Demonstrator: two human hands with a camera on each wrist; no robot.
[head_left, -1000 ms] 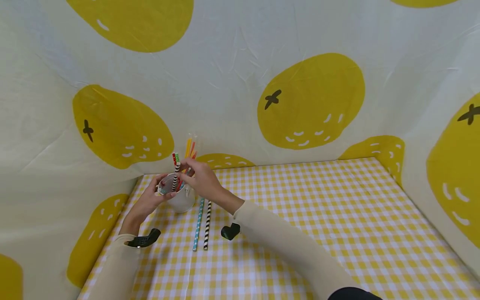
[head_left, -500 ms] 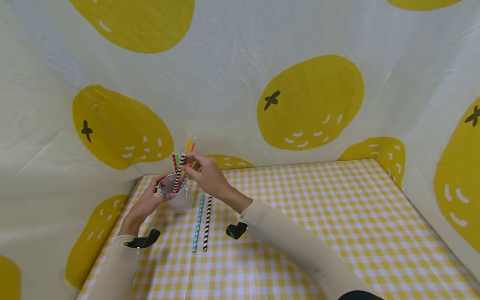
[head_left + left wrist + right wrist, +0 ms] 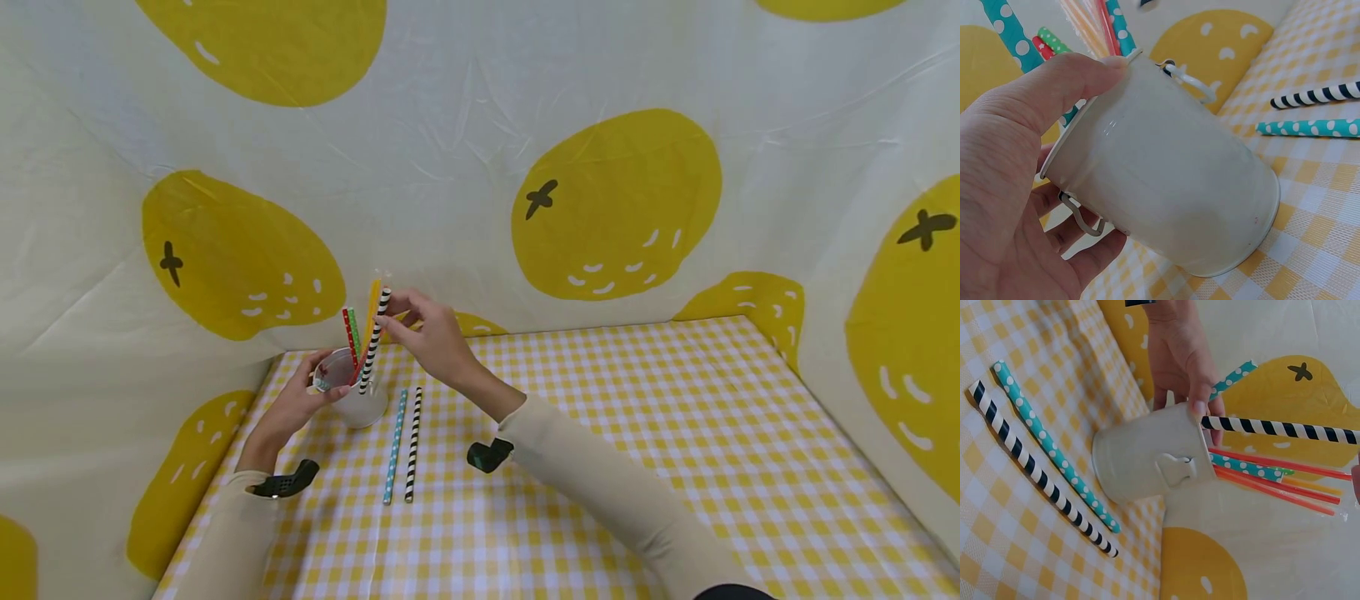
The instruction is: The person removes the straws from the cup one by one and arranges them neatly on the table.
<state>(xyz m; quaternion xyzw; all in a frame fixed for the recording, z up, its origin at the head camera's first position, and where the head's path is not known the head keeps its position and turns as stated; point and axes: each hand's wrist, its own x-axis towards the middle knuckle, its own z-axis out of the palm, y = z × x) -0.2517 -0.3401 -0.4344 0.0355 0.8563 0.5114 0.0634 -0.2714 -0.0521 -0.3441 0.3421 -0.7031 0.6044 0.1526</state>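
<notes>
- Straw (image 3: pixel 375 340), white with black spiral bands, is being pinched slantwise between thumb and fingers of right hand (image 3: pixel 432 335).
- Its lower end is being held at the mouth of the pail (image 3: pixel 1166 156); whether inside cannot be told.
- Pail, off-white, loop-handled, is being gripped at the top by left hand (image 3: pixel 300 396), fingers curled.

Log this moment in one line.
left hand: holds white bucket; right hand: pinches striped straw; on tablecloth: dotted straw, second striped straw

right hand (image 3: pixel 435 340) has raised striped straw (image 3: pixel 372 350)
</notes>
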